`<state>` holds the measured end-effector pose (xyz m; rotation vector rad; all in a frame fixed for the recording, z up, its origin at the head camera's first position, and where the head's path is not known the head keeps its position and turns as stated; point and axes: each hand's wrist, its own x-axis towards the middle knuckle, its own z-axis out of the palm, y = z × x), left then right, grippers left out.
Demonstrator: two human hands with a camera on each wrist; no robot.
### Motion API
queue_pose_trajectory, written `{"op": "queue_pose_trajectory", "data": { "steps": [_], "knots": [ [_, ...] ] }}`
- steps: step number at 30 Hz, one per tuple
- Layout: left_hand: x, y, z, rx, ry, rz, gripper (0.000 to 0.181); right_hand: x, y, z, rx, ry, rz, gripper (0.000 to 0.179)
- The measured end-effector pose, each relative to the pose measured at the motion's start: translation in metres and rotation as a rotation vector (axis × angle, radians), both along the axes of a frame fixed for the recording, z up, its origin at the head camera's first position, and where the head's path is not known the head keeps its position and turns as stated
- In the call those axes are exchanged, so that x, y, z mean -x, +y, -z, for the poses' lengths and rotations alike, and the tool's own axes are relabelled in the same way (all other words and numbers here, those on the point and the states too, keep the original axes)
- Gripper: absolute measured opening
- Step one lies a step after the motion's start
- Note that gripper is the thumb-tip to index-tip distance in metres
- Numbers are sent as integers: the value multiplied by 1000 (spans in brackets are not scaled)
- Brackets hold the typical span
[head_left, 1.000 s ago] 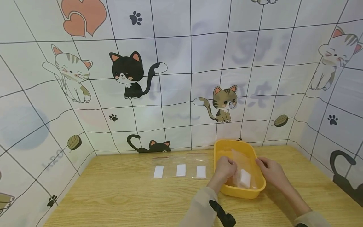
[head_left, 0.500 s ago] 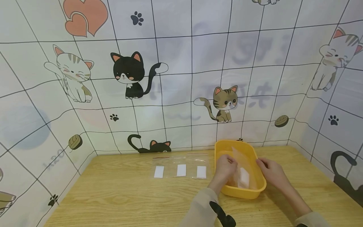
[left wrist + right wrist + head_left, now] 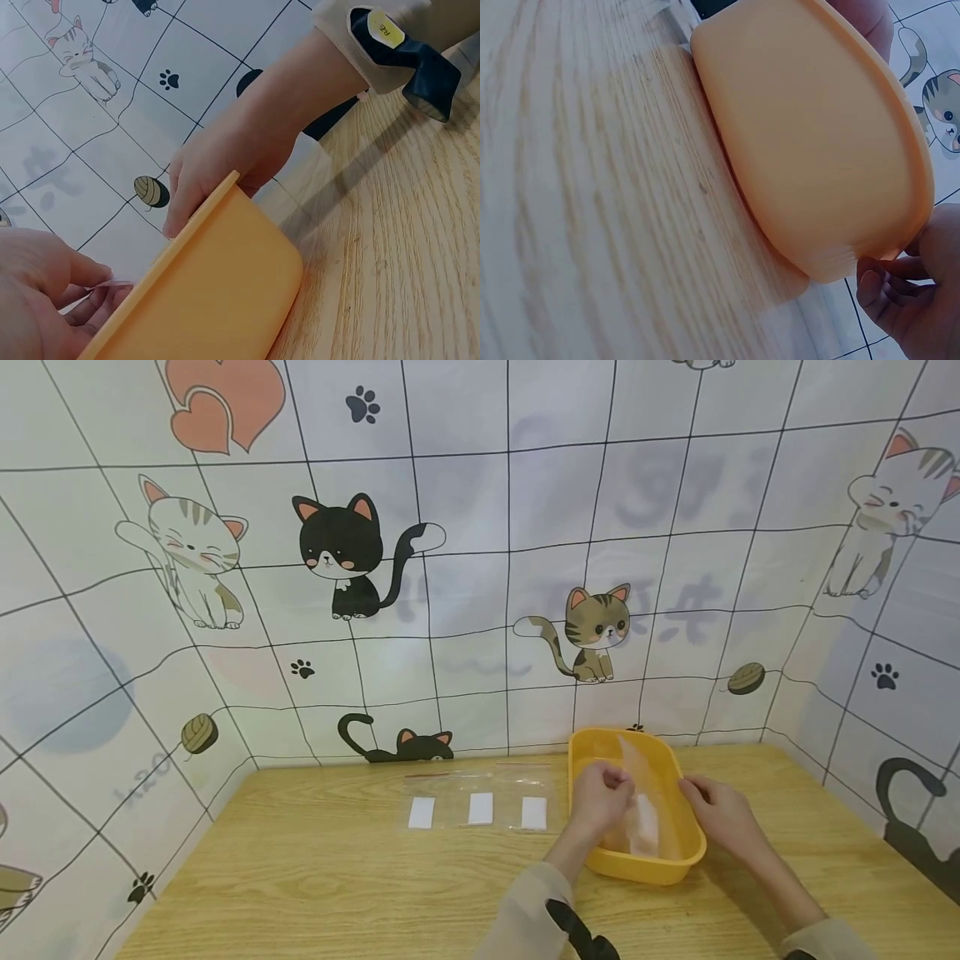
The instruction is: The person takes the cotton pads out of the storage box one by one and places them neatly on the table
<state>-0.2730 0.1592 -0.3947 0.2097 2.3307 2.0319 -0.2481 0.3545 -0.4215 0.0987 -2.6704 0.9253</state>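
A yellow plastic basin stands on the table at the right in the head view. Inside it, my left hand pinches the edge of a clear zip bag that has a white block in it. The bag hangs tilted, its lower part still within the basin. My right hand grips the basin's right rim between thumb and fingers. In the left wrist view, the left hand shows a bit of the bag between thumb and fingers. The basin wall hides the bag in the right wrist view.
Three clear zip bags lie in a row left of the basin, each holding a white rectangle: a left one, a middle one and a right one. Behind the wooden table hangs a cat-patterned cloth.
My left hand has risen slightly, and the bag it pinches has come up and turned more edge-on with its white block. The right hand keeps its grip on the rim.
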Motion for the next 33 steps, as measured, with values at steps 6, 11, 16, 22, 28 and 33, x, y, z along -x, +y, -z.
{"op": "queue_pose_trajectory", "data": {
  "steps": [6,11,16,22,28,33],
  "knots": [
    [-2,-3,-2,-96,26,31,9,1,-1,0,8,-1,-6,43],
    [-3,-7,-2,-132,65,65,8,1,0,0,2,9,-8,43],
    [-4,-11,-4,-165,57,72,5,1,0,0,-10,9,-2,41],
    [-4,-16,-5,-214,48,86,6,1,-1,0,-8,-1,-4,42],
    [-5,-24,-5,-225,58,94,4,1,-2,0,4,-30,3,45],
    [-7,-30,-7,-207,67,91,5,0,-3,-1,2,-38,7,46]
  ]
}}
